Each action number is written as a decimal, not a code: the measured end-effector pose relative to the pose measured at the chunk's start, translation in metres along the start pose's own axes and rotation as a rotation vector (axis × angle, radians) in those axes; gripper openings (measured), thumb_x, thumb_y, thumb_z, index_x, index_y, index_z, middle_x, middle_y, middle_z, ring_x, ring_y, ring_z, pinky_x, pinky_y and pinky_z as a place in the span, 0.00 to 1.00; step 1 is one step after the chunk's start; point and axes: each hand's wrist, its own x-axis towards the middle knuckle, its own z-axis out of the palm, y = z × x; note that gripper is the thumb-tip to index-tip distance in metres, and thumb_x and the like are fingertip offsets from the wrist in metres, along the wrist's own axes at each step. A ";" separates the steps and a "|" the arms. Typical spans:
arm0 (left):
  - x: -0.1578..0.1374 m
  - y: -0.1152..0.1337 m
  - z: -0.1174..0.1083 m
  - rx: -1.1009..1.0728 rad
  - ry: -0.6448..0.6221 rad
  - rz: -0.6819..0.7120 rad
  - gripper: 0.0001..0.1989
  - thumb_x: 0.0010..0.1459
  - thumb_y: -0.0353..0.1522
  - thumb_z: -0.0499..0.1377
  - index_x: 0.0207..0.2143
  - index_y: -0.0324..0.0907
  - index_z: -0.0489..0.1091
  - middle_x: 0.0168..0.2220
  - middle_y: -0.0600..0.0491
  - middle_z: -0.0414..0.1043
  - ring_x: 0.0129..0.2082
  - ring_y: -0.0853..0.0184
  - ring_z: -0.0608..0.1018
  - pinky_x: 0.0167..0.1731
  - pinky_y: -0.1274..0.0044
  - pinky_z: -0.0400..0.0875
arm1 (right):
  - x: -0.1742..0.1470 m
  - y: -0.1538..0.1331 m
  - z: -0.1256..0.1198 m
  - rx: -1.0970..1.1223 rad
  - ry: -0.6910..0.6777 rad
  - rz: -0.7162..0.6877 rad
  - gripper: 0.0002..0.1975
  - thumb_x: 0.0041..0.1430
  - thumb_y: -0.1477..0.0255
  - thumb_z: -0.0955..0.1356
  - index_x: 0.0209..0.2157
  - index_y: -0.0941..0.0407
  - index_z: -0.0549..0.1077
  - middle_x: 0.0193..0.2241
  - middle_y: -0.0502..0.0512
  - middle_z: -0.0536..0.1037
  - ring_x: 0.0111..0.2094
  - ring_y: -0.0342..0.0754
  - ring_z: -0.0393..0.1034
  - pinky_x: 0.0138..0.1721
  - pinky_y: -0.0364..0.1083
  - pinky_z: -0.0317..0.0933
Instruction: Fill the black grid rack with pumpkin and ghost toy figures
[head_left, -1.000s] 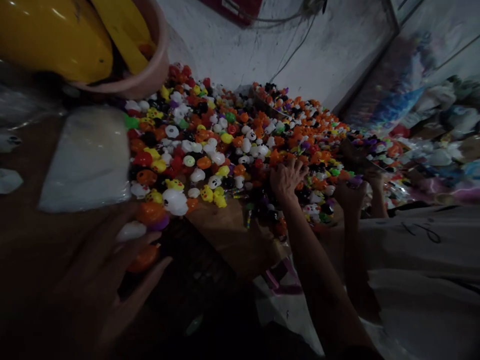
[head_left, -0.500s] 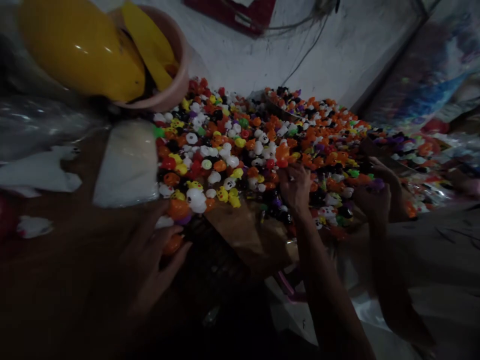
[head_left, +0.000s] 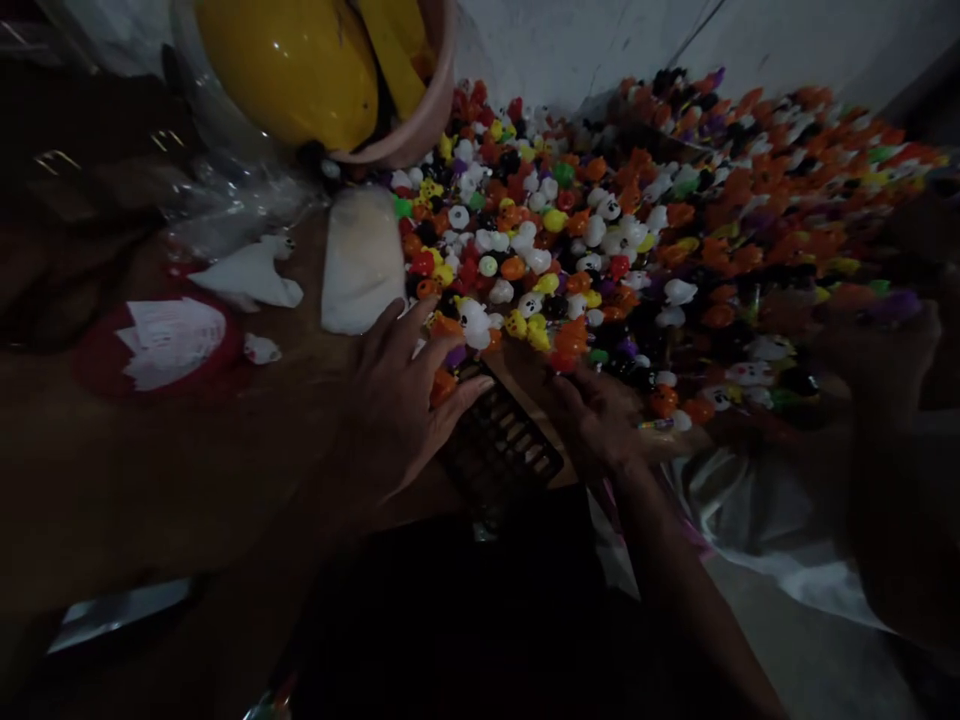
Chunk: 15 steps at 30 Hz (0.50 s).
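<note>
My left hand (head_left: 394, 405) lies over the left end of a dark slotted tray (head_left: 517, 440), fingers and thumb spread. An orange toy figure (head_left: 443, 387) shows between its thumb and fingers, beside a purple one (head_left: 455, 356). A white toy figure (head_left: 474, 322) stands just past the fingertips. To the right of the tray, my right hand (head_left: 604, 415) pinches small toy figures, an orange one (head_left: 571, 338) above a red one (head_left: 562, 363). Its fingers are partly hidden in the dim light.
A large pile of small coloured toy figures (head_left: 525, 235) spreads along the wall. At the back left stands a pink tub (head_left: 439, 90) with yellow pieces. A stack of clear bags (head_left: 362, 260) lies near my left hand. At right, another person's hand (head_left: 892, 340) holds figures.
My view has swung left, so the tub and bags sit further right. My right hand has come back from the pile towards the tray with the orange and red figures. The left hand's fingers have spread.
</note>
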 end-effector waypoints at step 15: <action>0.040 0.021 0.000 0.012 -0.066 0.118 0.10 0.64 0.34 0.61 0.47 0.49 0.76 0.63 0.51 0.69 0.68 0.48 0.65 0.66 0.51 0.64 | -0.007 -0.005 0.005 -0.278 0.044 0.101 0.10 0.54 0.64 0.70 0.34 0.56 0.75 0.25 0.52 0.76 0.25 0.45 0.65 0.26 0.43 0.53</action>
